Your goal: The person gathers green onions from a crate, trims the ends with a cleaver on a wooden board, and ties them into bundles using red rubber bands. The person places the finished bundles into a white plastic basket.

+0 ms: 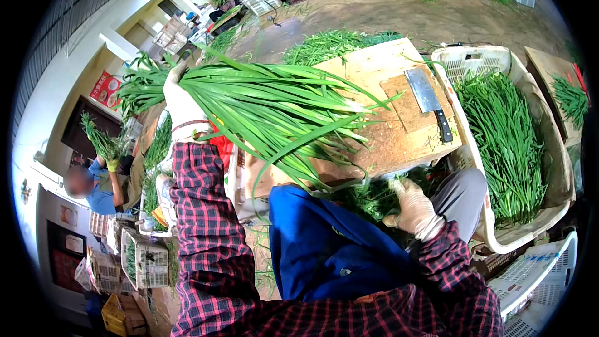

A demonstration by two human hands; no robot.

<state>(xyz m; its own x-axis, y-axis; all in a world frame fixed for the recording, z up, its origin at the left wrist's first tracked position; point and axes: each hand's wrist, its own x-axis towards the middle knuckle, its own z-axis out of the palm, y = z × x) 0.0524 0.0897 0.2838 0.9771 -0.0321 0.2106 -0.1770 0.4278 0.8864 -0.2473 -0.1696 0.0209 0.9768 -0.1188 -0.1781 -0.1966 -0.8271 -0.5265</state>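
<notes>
My left hand (180,91), in a white glove, grips a large bunch of long green leafy stalks, probably garlic chives (266,98), whose pale ends lie over the wooden board (374,65). A cleaver (423,93) with a black handle rests on a smaller brown board (398,98) on top of it. My right hand (414,208), gloved too, is low beside my knee at the board's near edge, over dark green trimmings (369,201). Its thumb and fingers are apart; whether it holds any leaves cannot be told.
A white plastic crate (505,238) full of green stalks stands to the right. Behind the board lies a heap of greens (327,47) on the floor. At the left, a co-worker in a blue shirt (105,192) holds up a bunch. More crates (145,262) stand at the lower left.
</notes>
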